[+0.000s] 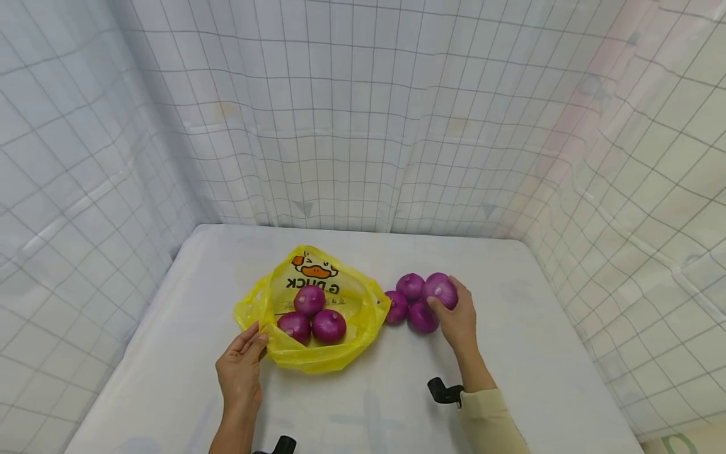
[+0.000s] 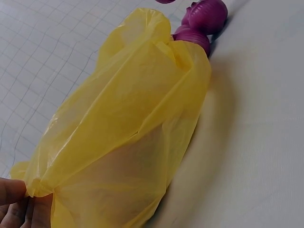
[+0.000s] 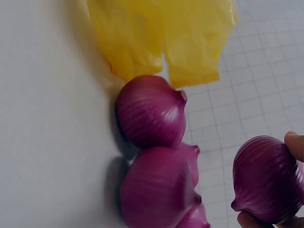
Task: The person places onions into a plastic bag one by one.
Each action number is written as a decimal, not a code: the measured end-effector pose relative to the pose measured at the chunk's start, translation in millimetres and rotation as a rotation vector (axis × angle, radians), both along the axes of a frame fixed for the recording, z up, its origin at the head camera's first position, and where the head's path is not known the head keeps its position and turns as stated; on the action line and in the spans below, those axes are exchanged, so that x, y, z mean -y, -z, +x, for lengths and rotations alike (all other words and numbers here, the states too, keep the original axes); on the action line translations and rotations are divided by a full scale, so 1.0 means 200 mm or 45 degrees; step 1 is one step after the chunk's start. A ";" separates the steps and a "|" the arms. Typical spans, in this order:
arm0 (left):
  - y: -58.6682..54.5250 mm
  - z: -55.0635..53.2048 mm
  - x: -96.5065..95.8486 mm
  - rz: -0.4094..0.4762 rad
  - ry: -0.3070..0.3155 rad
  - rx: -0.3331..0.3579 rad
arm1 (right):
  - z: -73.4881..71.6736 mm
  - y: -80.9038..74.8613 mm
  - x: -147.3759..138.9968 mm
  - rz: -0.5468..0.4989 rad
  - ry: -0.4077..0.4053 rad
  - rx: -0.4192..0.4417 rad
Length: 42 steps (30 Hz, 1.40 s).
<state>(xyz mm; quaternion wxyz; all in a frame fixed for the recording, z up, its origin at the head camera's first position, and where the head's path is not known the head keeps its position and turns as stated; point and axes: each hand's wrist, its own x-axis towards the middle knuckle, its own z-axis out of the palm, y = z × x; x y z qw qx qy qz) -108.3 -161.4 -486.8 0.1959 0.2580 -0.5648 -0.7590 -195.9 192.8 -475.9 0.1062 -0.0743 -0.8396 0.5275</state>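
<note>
The right grip [image 1: 458,320] is clamping on an onion [image 1: 439,290] right of the bag [image 1: 309,362]; the left grip [image 1: 241,369] is pinching the bag's edge. Other onions [image 1: 329,326] are lying inside and beside the bag. Picking up seems to be the step; the next move is probably calling for a wide bag mouth.

Eight purple onions [image 1: 329,326], one yellow bag [image 1: 311,360]

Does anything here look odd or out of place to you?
Only the lettering on the yellow bag: it reads backwards in the head view, probably because we see it from inside. The onions show no obvious damage, and nothing looks spilled.
</note>
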 end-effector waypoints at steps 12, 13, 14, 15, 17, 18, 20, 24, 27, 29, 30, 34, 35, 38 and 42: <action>0.00 0.01 0.01 -0.013 0.001 0.028 | 0.04 -0.12 0.24 -0.029 -0.141 -0.145; 0.00 0.01 0.01 -0.016 0.001 0.032 | 0.04 -0.12 0.26 -0.029 -0.153 -0.154; 0.00 0.01 0.01 -0.016 0.000 0.036 | 0.04 -0.13 0.28 -0.031 -0.164 -0.162; 0.00 0.02 0.01 -0.021 0.001 0.040 | 0.04 -0.13 0.30 -0.033 -0.174 -0.169; -0.01 0.02 0.01 -0.028 0.002 0.050 | 0.04 -0.14 0.33 -0.032 -0.191 -0.172; -0.01 0.02 0.01 -0.025 0.002 0.054 | 0.05 -0.15 0.35 -0.030 -0.197 -0.170; -0.01 0.02 0.01 -0.020 0.001 0.061 | 0.05 -0.16 0.39 -0.025 -0.215 -0.170; 0.00 0.03 0.01 -0.008 -0.003 0.057 | 0.05 -0.19 0.48 -0.027 -0.294 -0.207; 0.01 0.03 0.01 -0.013 -0.014 0.032 | 0.06 -0.21 0.56 -0.042 -0.373 -0.239; 0.01 0.04 0.01 -0.002 -0.017 0.000 | 0.06 -0.22 0.61 -0.043 -0.420 -0.247; 0.01 0.04 0.01 -0.004 -0.015 -0.011 | 0.06 -0.22 0.63 -0.042 -0.441 -0.241; 0.01 0.04 0.01 0.011 -0.011 0.007 | 0.05 -0.20 0.72 -0.033 -0.508 -0.209; 0.00 0.04 0.01 0.002 -0.012 0.031 | 0.05 -0.19 0.75 -0.028 -0.515 -0.192; 0.00 0.05 0.01 0.013 -0.010 0.057 | 0.03 -0.16 0.80 -0.015 -0.524 -0.127; 0.00 0.05 0.01 -0.003 0.003 0.062 | 0.00 -0.11 0.86 0.016 -0.519 -0.046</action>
